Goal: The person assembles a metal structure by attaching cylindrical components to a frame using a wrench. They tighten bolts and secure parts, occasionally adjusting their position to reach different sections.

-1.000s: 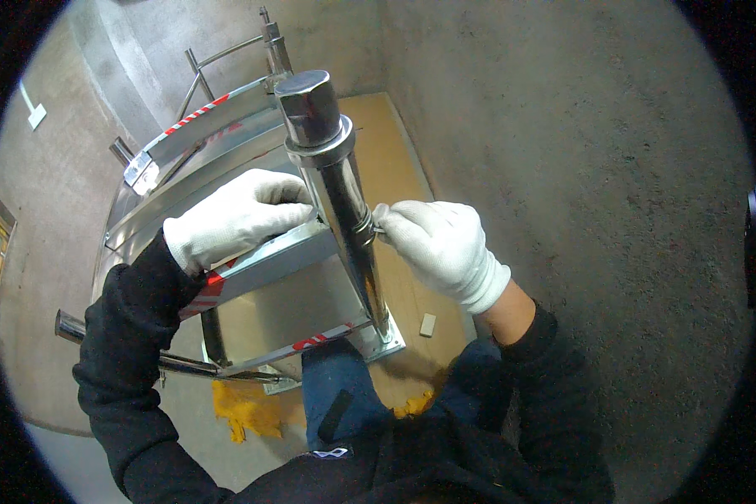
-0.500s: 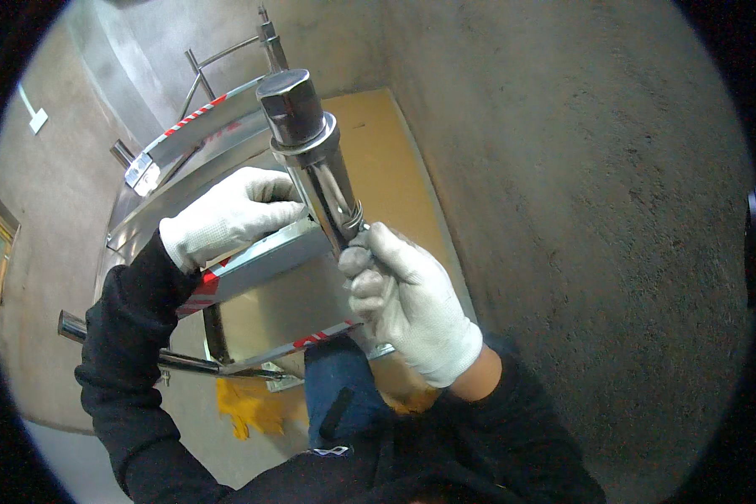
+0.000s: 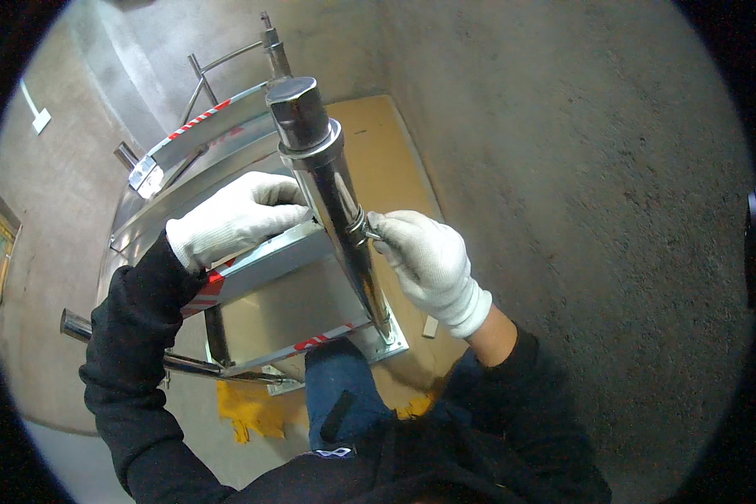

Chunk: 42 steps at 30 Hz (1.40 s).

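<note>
We are looking down on a tall, polished stainless-steel post [image 3: 334, 202] with a darker hexagonal cap at its top, standing upright on a square steel base plate [image 3: 386, 343]. Our left hand [image 3: 237, 217], in a white knitted glove, is closing around the post just below its collar, the fingers curling round the far side of the shaft. Our right hand [image 3: 424, 256], gloved the same way, is pinching a small metal fitting [image 3: 370, 233] that is sticking out of the post's side; thumb and forefinger are pressing together on it, though we cannot tell what kind of part it is. The two hands are sitting just beside one another, the right a little lower down the shaft.

Under the left hand, brushed-steel rails with red-and-white striped tape [image 3: 218, 290] are framing a boxy steel structure. Inside that frame we are seeing only a bare steel panel; nothing is lying in it. Beyond the right hand, a tan board [image 3: 391, 160] is lying on the grey concrete floor [image 3: 580, 185]. Below the grip, near our blue-trousered knee [image 3: 338, 391], a crumpled yellow cloth [image 3: 252, 407] is lying on the ground.
</note>
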{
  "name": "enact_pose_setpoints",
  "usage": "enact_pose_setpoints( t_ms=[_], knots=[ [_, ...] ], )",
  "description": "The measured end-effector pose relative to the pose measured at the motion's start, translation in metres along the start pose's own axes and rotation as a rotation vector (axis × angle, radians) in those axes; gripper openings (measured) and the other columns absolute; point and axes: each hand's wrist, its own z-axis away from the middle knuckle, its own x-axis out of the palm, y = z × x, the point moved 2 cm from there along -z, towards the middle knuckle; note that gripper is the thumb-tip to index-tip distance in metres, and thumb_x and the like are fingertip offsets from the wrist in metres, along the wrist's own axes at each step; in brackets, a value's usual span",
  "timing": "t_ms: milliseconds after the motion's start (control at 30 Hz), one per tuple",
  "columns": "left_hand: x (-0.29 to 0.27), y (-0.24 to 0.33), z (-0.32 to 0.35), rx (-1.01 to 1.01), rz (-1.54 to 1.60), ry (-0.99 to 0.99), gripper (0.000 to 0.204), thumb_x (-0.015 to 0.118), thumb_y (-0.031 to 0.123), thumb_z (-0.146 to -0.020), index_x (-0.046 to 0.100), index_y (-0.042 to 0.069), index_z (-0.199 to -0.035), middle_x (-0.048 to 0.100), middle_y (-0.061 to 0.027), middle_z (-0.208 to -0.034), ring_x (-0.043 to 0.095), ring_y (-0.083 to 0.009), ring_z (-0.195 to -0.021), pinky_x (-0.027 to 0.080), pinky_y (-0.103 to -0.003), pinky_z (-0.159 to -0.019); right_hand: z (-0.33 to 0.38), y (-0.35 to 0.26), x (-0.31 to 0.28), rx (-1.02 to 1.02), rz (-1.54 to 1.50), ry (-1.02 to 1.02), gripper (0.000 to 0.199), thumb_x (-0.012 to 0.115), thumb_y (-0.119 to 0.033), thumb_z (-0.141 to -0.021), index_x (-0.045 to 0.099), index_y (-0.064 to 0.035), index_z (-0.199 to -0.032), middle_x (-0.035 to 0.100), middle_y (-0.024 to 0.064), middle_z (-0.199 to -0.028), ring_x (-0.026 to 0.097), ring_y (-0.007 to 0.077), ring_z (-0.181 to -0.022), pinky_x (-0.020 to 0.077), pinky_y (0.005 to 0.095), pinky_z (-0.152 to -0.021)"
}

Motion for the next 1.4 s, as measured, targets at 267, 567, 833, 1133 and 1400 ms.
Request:
enact_pose_setpoints(
  t_ms=[267,567,833,1133,1400],
  knots=[
    [-0.002,-0.005,-0.001,-0.013,0.021,-0.016,0.031,0.062,0.022,-0.091,0.063,-0.004,-0.108,0.067,-0.0066,-0.096,0.059,-0.0110,-0.087,0.048,-0.028,-0.082,-0.016,0.011,-0.007,-0.269,0.256,-0.078,0.023,0.062,-0.008,-0.076,0.061,-0.0046,-0.099,0.063,0.0097,-0.082,0.063,0.0246,-0.065,0.0514,0.0324,-0.054],
    [0.000,-0.008,-0.002,-0.003,0.079,-0.024,0.031,0.062,0.021,-0.091,0.063,-0.004,-0.108,0.066,-0.0061,-0.096,0.059,-0.0106,-0.086,0.048,-0.027,-0.082,-0.044,0.014,-0.020,-0.605,0.381,-0.183,0.020,0.066,-0.014,-0.072,0.062,-0.0071,-0.090,0.058,0.0064,-0.079,0.058,0.0198,-0.060,0.0481,0.0309,-0.044],
    [-0.002,0.000,-0.001,-0.018,0.038,-0.020,0.032,0.064,0.022,-0.091,0.063,-0.004,-0.108,0.066,-0.0059,-0.096,0.058,-0.0102,-0.086,0.047,-0.027,-0.082,-0.042,0.013,-0.023,-0.536,0.466,-0.364,0.018,0.064,-0.012,-0.075,0.060,-0.0060,-0.091,0.056,0.0052,-0.074,0.059,0.0194,-0.059,0.0483,0.0311,-0.045],
    [-0.002,-0.001,0.000,-0.018,0.021,0.008,0.025,0.063,0.018,-0.091,0.064,-0.003,-0.105,0.066,-0.0049,-0.093,0.058,-0.0095,-0.084,0.048,-0.027,-0.081,-0.032,0.010,-0.015,-0.391,0.343,-0.232,0.013,0.060,-0.014,-0.078,0.059,-0.0071,-0.089,0.053,0.0065,-0.066,0.058,0.0234,-0.055,0.0493,0.0331,-0.048],
    [0.000,-0.009,-0.007,-0.001,0.040,0.021,0.021,0.064,0.014,-0.089,0.065,-0.003,-0.101,0.067,-0.0041,-0.089,0.059,-0.0088,-0.080,0.049,-0.026,-0.077,-0.007,-0.029,0.004,1.253,-1.165,-0.051,0.026,0.054,-0.030,-0.096,0.053,-0.0052,-0.104,0.064,0.0089,-0.078,0.061,0.0136,-0.060,0.0503,0.0339,-0.054]
  ],
)
